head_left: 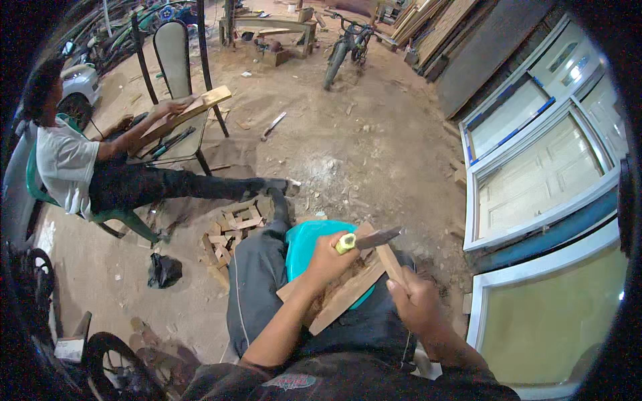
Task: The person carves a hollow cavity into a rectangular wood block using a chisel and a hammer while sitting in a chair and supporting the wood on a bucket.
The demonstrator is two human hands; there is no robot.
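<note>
My left hand (326,262) is closed round the yellow handle (346,243) of a tool with a flat, dark, knife-like blade (380,238) pointing right. My right hand (419,301) grips a short wooden stick (390,262), its upper end close under the blade. I cannot tell whether the two touch. Beneath both hands, a wooden board (349,299) lies slanted across my lap, with another length of wood (286,291) beside it, partly hidden by my left forearm. A turquoise plastic seat (309,235) shows between my legs.
At left, a person (65,157) sits holding a wooden plank (215,96) over a chair (172,57). Wood offcuts (224,240) are heaped left of my leg, near a black bag (164,270). White-framed panels (476,307) stand at right. A knife-like tool (273,125) and a bicycle (346,48) are farther off.
</note>
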